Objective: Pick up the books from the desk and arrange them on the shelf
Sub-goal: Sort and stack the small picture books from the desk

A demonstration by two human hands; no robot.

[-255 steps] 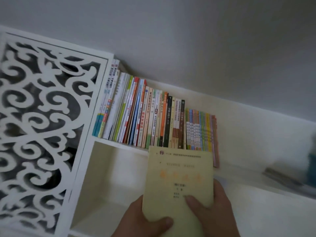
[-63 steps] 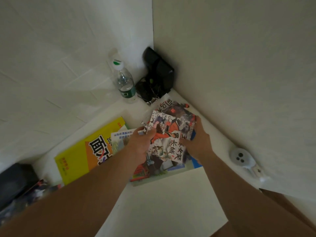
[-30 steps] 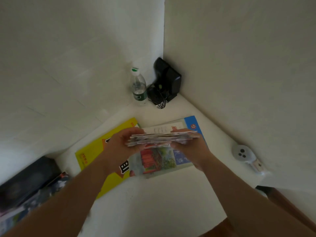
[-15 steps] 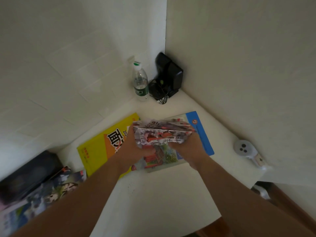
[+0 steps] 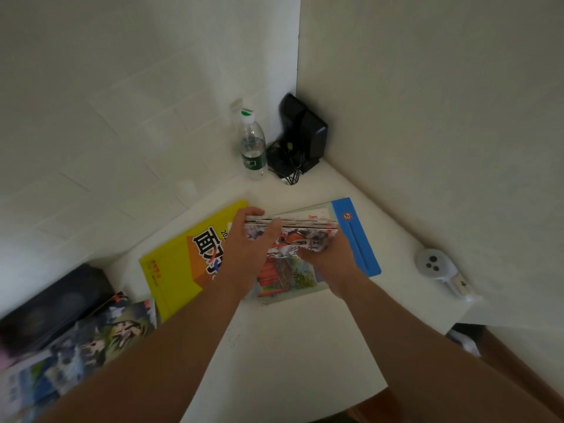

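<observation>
Stack of thin comic books (image 5: pixel 293 236) above white tabletop (image 5: pixel 305 346), left hand (image 5: pixel 248 248) and right hand (image 5: pixel 331 259) both in grasping grip on it, yellow book (image 5: pixel 180 270) printed "面", blue-edged book (image 5: pixel 355 236) beneath, green-labelled bottle (image 5: pixel 251 148), label unreadable.

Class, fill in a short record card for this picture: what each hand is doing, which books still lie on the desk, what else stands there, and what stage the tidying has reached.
left hand: left hand grips the left end of the stack of thin picture books
right hand: right hand holds the stack's right side
books on desk: yellow book, blue-edged book, illustrated books at lower left
other items: water bottle, black device in the corner, round white gadget
surface: white desk
stage: stack gathered, shelf not in view
</observation>
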